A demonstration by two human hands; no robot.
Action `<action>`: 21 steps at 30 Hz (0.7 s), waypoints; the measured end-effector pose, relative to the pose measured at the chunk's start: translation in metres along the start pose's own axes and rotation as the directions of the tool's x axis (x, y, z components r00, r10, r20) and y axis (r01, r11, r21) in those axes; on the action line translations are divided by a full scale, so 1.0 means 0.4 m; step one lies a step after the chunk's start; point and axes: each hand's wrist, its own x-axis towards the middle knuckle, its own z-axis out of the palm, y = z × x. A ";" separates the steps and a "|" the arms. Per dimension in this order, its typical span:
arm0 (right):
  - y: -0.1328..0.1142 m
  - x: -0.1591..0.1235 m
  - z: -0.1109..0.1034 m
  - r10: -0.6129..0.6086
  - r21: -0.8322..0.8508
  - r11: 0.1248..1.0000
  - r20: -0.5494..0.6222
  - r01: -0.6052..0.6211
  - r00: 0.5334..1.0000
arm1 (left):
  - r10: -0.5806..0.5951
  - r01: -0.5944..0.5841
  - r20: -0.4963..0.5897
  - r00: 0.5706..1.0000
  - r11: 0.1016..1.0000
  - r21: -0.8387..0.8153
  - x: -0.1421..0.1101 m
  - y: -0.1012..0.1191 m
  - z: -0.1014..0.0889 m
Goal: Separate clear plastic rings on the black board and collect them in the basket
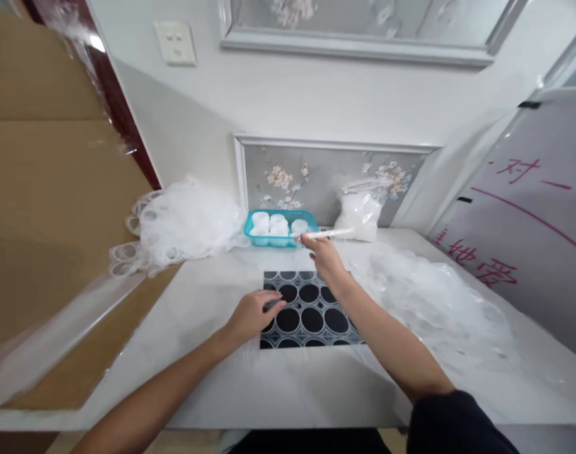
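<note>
My right hand (323, 253) is pinched around a slim white stick, possibly a pen (330, 234), held level near the front of a blue plastic basket (311, 219). Several white round pieces (278, 225) lie in that basket. Over the left part of a black mat with a circle pattern (311, 320) is my left hand (257, 312), its thumb and fingers apart with nothing visible between them. Whether its fingertips touch the mat I cannot tell.
Left of the basket is a heap of translucent white rings (188, 217). More translucent pieces (439, 302) spread over the table's right side. A clear bag of white material (361, 211) leans by the framed panel (316, 170). Cardboard (46, 208) stands left, a whiteboard (529, 208) right.
</note>
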 end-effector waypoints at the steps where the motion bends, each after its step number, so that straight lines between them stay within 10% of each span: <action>1: -0.011 -0.034 -0.020 0.016 0.048 0.999 0.053 -0.019 0.998 | -0.025 0.013 -0.102 0.995 0.993 -0.116 0.018 0.020 -0.027; 5: -0.070 -0.144 -0.088 0.102 0.460 0.852 0.319 -0.248 0.942 | -0.097 -0.022 -0.241 0.966 0.894 -0.447 0.095 0.150 -0.143; 10: -0.152 -0.182 -0.149 -0.062 0.585 0.798 0.321 -0.147 0.945 | -0.135 0.039 -0.172 0.976 0.882 -0.470 0.167 0.264 -0.232; 21: -0.170 -0.237 -0.189 -0.253 0.505 0.851 0.162 0.140 0.954 | -0.202 0.202 0.071 0.977 0.759 -0.619 0.168 0.268 -0.191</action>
